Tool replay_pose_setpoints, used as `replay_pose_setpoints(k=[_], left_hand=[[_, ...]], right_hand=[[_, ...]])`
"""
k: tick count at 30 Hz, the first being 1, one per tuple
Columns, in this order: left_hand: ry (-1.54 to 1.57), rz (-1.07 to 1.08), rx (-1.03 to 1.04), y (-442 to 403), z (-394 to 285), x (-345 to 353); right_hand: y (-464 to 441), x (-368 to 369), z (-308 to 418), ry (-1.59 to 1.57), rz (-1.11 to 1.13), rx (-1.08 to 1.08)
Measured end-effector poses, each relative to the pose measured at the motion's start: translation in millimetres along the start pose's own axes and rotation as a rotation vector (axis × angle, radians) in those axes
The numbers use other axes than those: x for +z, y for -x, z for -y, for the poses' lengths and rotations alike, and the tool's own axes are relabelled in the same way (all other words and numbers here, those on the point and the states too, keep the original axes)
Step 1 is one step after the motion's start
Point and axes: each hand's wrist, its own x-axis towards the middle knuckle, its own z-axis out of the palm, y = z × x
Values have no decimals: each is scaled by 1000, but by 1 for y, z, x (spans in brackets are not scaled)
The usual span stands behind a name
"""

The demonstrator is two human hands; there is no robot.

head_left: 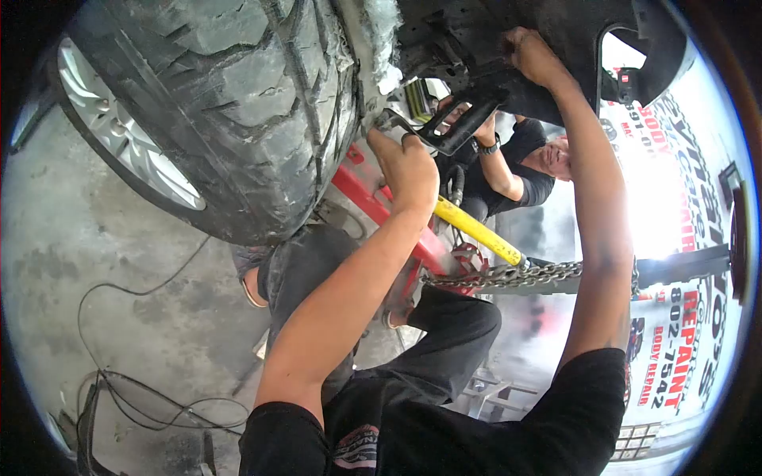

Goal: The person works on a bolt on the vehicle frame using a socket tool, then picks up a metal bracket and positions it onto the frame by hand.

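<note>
My left hand (406,170) is closed, its fingers pinching the end of a black plastic bracket (456,141) with an open slot, beside the tire. Higher up, my right hand (538,57) reaches against a dark wheel-well liner (559,20). Its fingers are curled at the liner's surface, and what they grip is hidden. A large treaded tire (238,95) on a silver wheel (119,135) fills the upper left. A co-worker (520,170) in a black shirt and wristwatch has a hand (486,131) behind the bracket.
A red metal frame (361,186) and a yellow bar (480,230) lie below the bracket. A chain (516,278) hangs near my right forearm. A cable (143,293) loops over the concrete floor (48,278). Printed banners (675,341) stand at the right.
</note>
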Motion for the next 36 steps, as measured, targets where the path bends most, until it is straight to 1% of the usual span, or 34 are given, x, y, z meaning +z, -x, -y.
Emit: replay_pose_setpoints(k=[4, 6, 10, 12, 13, 15, 16, 18, 22, 25, 27, 28, 30, 31, 34, 36], left_hand=[[-13, -10, -38, 0, -7, 1], [-1, 22, -94, -2, -7, 0], [28, 15, -97, -1, -11, 0], [72, 59, -185, -1, -12, -2], [74, 57, -190, -1, -11, -2], [80, 26, -82, -1, -9, 1], [81, 22, -86, -1, -7, 2], [100, -31, 14, -2, -2, 5], [112, 13, -57, -2, -5, 1], [87, 43, -72, -2, -5, 1], [72, 2, -36, -2, -2, 3], [75, 1, -37, -4, -1, 3], [6, 26, -83, -6, 1, 2], [5, 27, -84, -4, 0, 2], [42, 3, -22, -4, -3, 3], [85, -37, 15, -6, 2, 6]], right_hand=[[11, -7, 12, -63, -21, 45], [23, -20, 32, 74, 25, 137], [26, -8, 18, 81, 63, 120], [18, -9, 22, 156, 203, 249], [17, -6, 18, 157, 207, 247], [17, -1, 12, 146, 122, 131], [16, -1, 11, 147, 125, 127], [15, -2, 7, 168, 162, 22], [22, 1, 7, 93, 94, 21], [21, -4, 6, 102, 149, 53], [19, -10, 11, 160, 235, 46], [20, -8, 9, 162, 236, 44], [23, -2, 3, 118, 138, 22], [22, -2, 4, 117, 140, 24], [16, -4, 7, 153, 192, -3], [19, -6, 7, 189, 192, -108]])
